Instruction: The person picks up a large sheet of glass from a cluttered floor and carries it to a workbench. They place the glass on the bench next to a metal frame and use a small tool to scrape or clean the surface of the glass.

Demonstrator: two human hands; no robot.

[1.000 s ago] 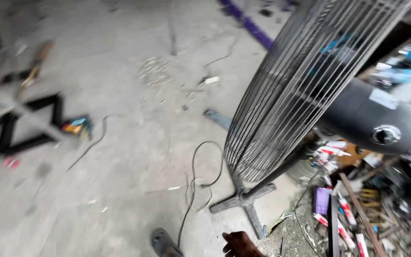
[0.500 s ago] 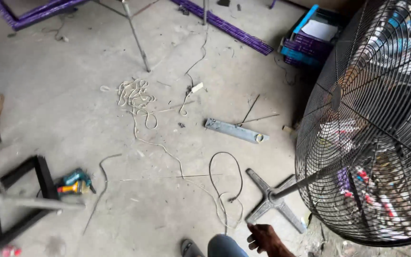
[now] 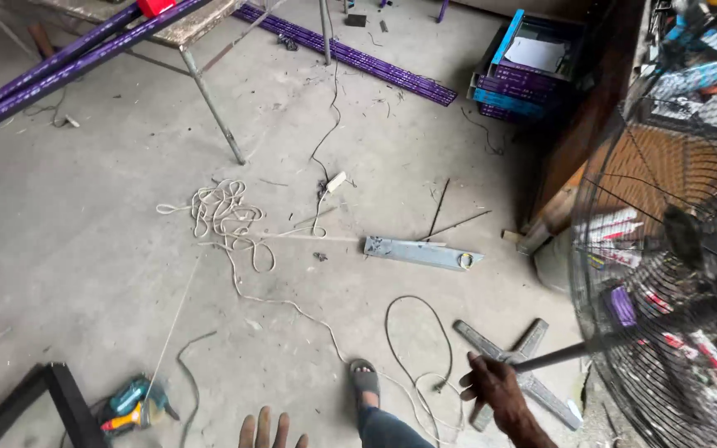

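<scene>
Bare concrete floor (image 3: 85, 249), strewn with cords. My right hand (image 3: 495, 388) is closed on the fan pole (image 3: 574, 353), low above the cross base (image 3: 512, 365), with the fan (image 3: 674, 241) tilted toward me. My left hand (image 3: 271, 431) hangs open, holding nothing, near the drill (image 3: 130, 405). I'd judge a firm grip low on the pole best, feet out of the white cord (image 3: 234, 224).

bare floor left (image 3: 68, 241) — fan cage (image 3: 665, 249) right
</scene>
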